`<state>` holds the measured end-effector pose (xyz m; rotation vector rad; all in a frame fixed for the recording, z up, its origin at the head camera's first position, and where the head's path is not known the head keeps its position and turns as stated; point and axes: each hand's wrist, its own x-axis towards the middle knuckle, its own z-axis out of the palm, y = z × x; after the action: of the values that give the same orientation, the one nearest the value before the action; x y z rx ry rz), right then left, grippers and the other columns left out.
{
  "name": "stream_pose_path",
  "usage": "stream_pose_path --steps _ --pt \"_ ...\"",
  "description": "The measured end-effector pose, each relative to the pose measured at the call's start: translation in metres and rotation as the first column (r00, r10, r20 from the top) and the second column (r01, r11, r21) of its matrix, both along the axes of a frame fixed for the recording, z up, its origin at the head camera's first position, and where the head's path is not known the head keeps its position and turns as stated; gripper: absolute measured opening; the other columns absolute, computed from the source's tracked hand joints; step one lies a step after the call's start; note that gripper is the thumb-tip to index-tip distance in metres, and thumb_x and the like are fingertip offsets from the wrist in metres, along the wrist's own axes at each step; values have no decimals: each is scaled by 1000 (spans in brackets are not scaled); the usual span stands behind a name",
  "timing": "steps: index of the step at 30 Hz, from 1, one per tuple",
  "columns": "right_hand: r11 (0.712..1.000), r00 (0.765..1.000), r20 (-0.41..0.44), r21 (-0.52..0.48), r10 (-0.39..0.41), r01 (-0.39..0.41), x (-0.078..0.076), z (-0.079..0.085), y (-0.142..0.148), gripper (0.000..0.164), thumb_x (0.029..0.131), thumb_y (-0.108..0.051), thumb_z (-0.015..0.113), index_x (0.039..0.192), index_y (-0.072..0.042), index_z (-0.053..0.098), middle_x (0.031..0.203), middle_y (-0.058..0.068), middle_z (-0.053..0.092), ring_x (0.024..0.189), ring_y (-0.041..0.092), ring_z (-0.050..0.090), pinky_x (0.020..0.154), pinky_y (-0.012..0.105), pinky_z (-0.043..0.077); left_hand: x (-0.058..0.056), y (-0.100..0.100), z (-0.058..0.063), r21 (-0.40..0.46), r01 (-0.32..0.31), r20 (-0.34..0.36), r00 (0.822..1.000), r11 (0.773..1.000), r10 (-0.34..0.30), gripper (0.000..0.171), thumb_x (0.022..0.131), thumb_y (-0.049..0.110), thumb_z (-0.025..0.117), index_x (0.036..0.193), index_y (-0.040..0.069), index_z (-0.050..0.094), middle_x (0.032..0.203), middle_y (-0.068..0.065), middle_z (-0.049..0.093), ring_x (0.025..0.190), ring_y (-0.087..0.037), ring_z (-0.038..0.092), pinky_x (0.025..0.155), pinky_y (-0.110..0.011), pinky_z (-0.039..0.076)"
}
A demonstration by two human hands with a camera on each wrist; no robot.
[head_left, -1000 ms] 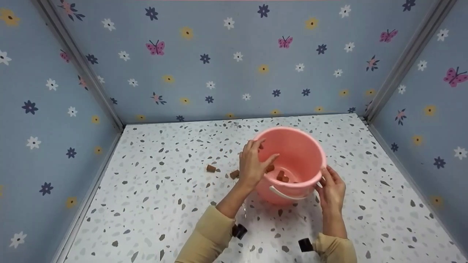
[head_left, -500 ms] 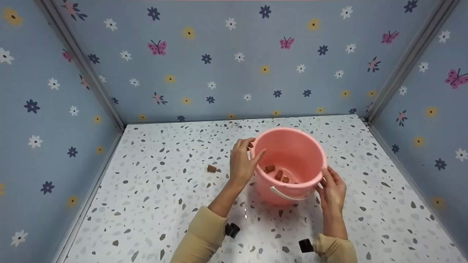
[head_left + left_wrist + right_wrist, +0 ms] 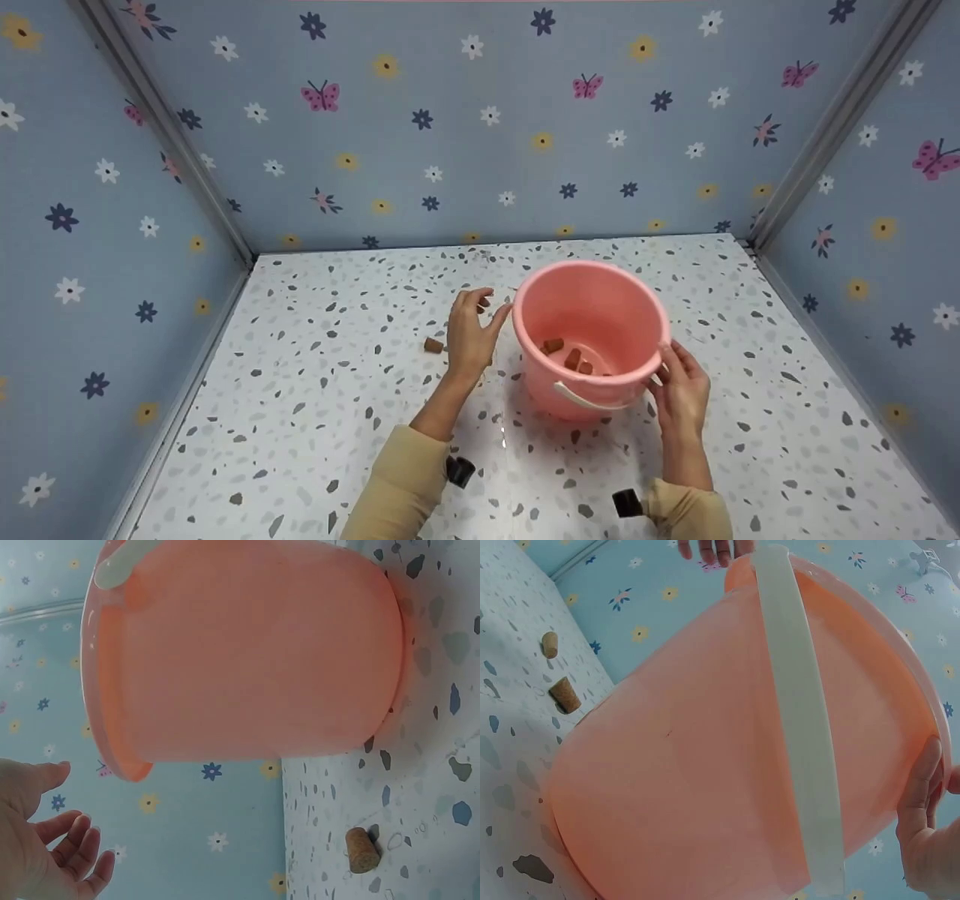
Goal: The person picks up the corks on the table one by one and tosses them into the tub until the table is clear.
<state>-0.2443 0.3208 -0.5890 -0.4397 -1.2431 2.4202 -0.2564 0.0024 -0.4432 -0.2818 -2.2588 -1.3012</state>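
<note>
A pink bucket (image 3: 545, 391) with a white handle (image 3: 589, 399) stands upright on the speckled table. Several brown corks (image 3: 572, 359) lie on its bottom. My right hand (image 3: 681, 391) grips the bucket's right rim, thumb and fingers on either side of it. Left of the bucket, my left hand (image 3: 469, 339) is raised with fingers loosely bent and thumb apart, holding nothing visible. A cork (image 3: 433, 345) lies on the table just left of that hand. In the right wrist view two corks show on the table, a nearer cork (image 3: 565, 695) and a farther cork (image 3: 550, 645).
Blue walls (image 3: 487, 135) with flowers and butterflies enclose the speckled table (image 3: 315, 420) at the back and both sides. Black camera mounts (image 3: 460, 471) sit at both wrists.
My left hand has drawn back leftward from over the bucket's left rim to beside the bucket. The right hand and the bucket have stayed in place.
</note>
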Motion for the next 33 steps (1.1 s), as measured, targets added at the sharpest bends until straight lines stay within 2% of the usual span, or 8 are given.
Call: stream_pose_path --steps 1,3,7,8,18,25,29,33 --pt "999 1000 -15 -36 16 -17 7 12 -7 43 77 -18 69 115 -4 55 105 13 59 85 24 61 67 36 51 -1 -2 -3 3 -4 7 1000 1000 4 31 79 22 67 101 0 61 84 -10 53 77 -22 51 70 -31 42" --pt "1000 1000 -8 -4 -14 14 2 2 -4 48 75 -22 72 115 -4 55 107 14 59 87 25 61 68 37 51 -3 -5 -9 10 -9 22 1000 1000 9 30 79 20 67 101 0 61 84 -11 53 77 -23 52 70 -32 43" --pt "1000 1000 -5 6 -22 22 2 2 -4 49 74 -23 72 115 -3 54 109 16 57 89 27 60 69 38 50 -9 -9 -23 23 -11 45 999 1000 10 29 79 16 67 100 -2 61 82 -13 53 76 -25 52 70 -33 43" --pt "998 999 9 46 -52 51 -7 -14 3 53 72 -26 74 116 -5 54 113 17 55 92 29 59 70 39 50 -10 -10 -26 26 -9 48 999 1000 8 28 79 15 67 100 -2 61 82 -14 53 76 -26 53 70 -33 43" --pt "996 997 -13 44 -74 74 -10 -19 4 50 71 -24 74 113 -3 57 112 20 55 90 31 59 65 39 51 -18 -16 -58 32 18 122 992 999 -22 27 76 11 69 97 -4 63 81 -16 55 75 -29 54 68 -36 44" --pt "996 997 5 48 -77 76 -12 -21 6 52 71 -25 74 115 -5 56 114 19 54 90 31 59 65 39 51 -23 -21 -82 -2 -8 185 983 1000 8 23 75 9 70 94 -3 65 82 -14 57 75 -27 54 68 -34 44" --pt "996 998 23 67 -56 55 -8 -14 3 52 72 -27 73 117 -7 55 112 15 56 90 27 60 68 39 51 -24 -24 -96 33 -29 219 976 999 21 20 74 5 70 91 -4 66 80 -16 58 74 -27 54 66 -34 44" --pt "1000 999 34 10 1 -1 6 11 -4 44 78 -19 69 118 -6 54 108 11 59 86 24 61 67 39 50 -23 -26 -107 55 -46 264 964 997 30 20 73 3 70 91 -5 67 80 -16 58 73 -25 53 66 -35 43"
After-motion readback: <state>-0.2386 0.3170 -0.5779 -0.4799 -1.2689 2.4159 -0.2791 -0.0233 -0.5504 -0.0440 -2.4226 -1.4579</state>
